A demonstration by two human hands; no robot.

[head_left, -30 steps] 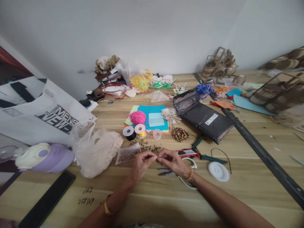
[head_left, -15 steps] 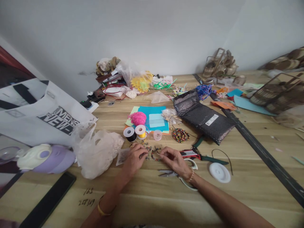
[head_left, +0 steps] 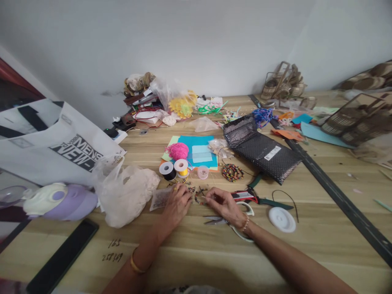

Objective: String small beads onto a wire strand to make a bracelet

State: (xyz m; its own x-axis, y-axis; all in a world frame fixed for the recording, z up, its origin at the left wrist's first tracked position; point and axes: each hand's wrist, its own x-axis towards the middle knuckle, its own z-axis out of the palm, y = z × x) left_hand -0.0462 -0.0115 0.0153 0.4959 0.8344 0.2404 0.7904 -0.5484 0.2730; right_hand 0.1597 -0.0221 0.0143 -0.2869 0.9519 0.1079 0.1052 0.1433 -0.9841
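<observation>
Desk (head_left: 306,253): pale wood-grain top running from the near edge to the white wall; handwritten numbers near its near-left edge.
White bag (head_left: 61,151): printed fabric bag lying at far left, touching a crumpled clear plastic bag (head_left: 125,196) on its near-right side.
Black mailer (head_left: 263,153): dotted padded envelope with a white label, right of centre, beyond the hands.
Card sheets (head_left: 199,153): blue and green sheets at centre; pink yarn ball (head_left: 178,151) rests on their left part.
Spools (head_left: 174,169): one black, one yellow thread spool side by side, just nearer than the yarn.
Beaded bracelet (head_left: 232,172): finished multicolour ring, right of the spools, well apart from the hands.
White lid (head_left: 282,219): round disc at near right, beside a loop of black cord.
Scissors (head_left: 228,222): lying under the right wrist, blades pointing left.
Left hand (head_left: 177,204): palm down, fingers curled and pressed to the desk among loose beads (head_left: 191,190), just right of a small clear bead packet (head_left: 161,199).
Right hand (head_left: 222,203): thumb and forefinger pinching the end of a short beaded strand (head_left: 199,199).
Strand position: curved on the desk between the two hands, nearer than the spools.
</observation>
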